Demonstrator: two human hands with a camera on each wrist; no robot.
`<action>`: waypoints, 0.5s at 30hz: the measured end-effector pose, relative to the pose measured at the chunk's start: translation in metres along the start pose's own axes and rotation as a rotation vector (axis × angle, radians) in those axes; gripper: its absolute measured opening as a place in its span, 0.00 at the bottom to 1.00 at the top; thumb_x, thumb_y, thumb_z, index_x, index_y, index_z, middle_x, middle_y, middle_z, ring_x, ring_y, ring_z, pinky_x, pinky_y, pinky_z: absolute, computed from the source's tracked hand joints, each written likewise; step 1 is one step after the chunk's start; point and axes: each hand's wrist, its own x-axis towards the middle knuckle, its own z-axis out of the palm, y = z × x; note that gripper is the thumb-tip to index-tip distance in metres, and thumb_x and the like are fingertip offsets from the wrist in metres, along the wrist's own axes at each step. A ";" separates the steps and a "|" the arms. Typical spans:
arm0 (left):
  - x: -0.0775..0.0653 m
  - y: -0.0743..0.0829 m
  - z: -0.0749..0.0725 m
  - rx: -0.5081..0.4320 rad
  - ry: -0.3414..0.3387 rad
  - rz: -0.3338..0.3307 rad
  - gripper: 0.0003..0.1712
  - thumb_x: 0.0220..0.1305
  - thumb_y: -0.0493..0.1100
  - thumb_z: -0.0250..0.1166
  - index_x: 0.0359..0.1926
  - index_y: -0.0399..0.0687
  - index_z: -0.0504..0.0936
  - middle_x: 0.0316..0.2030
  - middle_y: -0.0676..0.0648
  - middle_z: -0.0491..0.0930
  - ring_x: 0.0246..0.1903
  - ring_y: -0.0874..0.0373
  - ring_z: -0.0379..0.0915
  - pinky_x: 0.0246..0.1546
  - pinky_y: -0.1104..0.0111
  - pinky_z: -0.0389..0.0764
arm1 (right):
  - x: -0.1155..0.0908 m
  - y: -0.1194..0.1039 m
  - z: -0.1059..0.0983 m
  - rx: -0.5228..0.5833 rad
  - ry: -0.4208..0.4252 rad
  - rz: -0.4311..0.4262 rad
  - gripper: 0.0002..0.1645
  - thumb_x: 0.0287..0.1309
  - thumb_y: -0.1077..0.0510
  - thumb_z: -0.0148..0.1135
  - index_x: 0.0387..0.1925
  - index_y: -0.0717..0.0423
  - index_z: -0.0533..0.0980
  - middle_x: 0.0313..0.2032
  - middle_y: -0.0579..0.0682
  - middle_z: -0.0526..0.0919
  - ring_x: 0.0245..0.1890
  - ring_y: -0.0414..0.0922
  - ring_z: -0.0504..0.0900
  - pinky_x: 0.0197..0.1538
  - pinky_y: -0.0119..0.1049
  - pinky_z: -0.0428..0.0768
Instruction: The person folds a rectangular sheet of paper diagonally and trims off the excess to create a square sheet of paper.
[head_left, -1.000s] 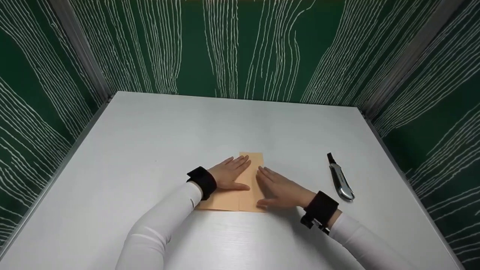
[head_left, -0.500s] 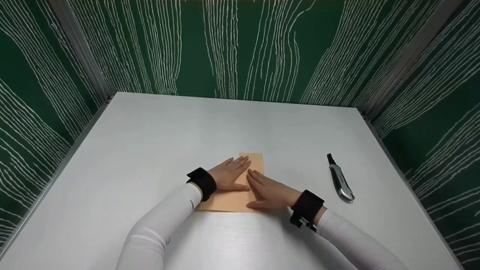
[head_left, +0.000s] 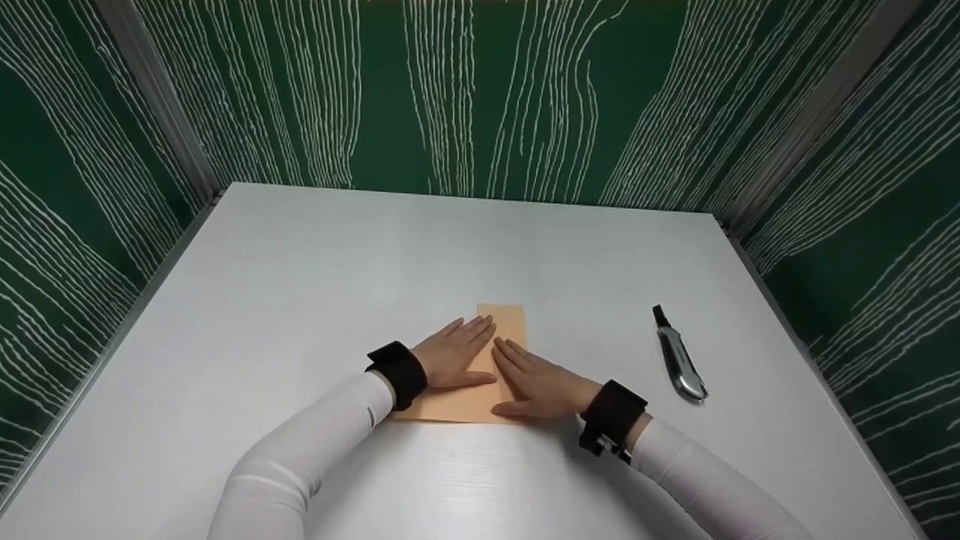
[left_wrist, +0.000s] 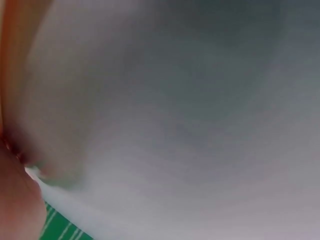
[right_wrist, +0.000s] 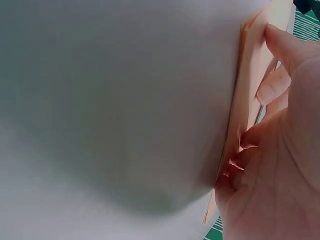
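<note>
A folded sheet of light orange paper lies on the white table, with its right part a narrow upright strip reaching farther back. My left hand rests flat on the paper, fingers straight and spread, thumb pointing right. From the right, my right hand lies over the strip's right edge, its straight fingers touching the paper. In the right wrist view the paper appears layered along its edge, under the fingers and thumb. The left wrist view shows mostly the blurred table and a bit of the hand.
A grey and black utility knife lies on the table to the right of the right hand. Green walls with white wavy lines stand behind the table and on both sides.
My right hand has slid left from the strip's right edge onto the paper, then stayed there. My left hand and forearm have shifted slightly to the left.
</note>
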 end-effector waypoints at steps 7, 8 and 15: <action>-0.027 0.009 0.006 -0.004 0.019 -0.006 0.49 0.77 0.66 0.47 0.82 0.40 0.45 0.83 0.42 0.43 0.84 0.50 0.39 0.84 0.54 0.45 | -0.001 0.002 0.002 0.003 0.022 -0.004 0.58 0.71 0.33 0.55 0.81 0.66 0.44 0.83 0.63 0.40 0.83 0.61 0.43 0.81 0.57 0.56; -0.031 0.010 0.007 -0.008 0.025 -0.008 0.48 0.78 0.66 0.47 0.82 0.39 0.45 0.83 0.42 0.43 0.84 0.49 0.39 0.84 0.54 0.45 | -0.001 0.002 0.002 0.007 0.024 -0.004 0.58 0.71 0.33 0.55 0.81 0.66 0.43 0.83 0.62 0.40 0.83 0.61 0.42 0.81 0.57 0.56; -0.059 0.011 0.017 -0.072 0.054 -0.041 0.46 0.78 0.62 0.49 0.81 0.37 0.47 0.83 0.39 0.45 0.83 0.46 0.41 0.83 0.49 0.47 | -0.001 0.002 0.003 0.026 0.023 -0.012 0.58 0.71 0.33 0.55 0.81 0.65 0.43 0.83 0.61 0.38 0.84 0.59 0.40 0.82 0.56 0.54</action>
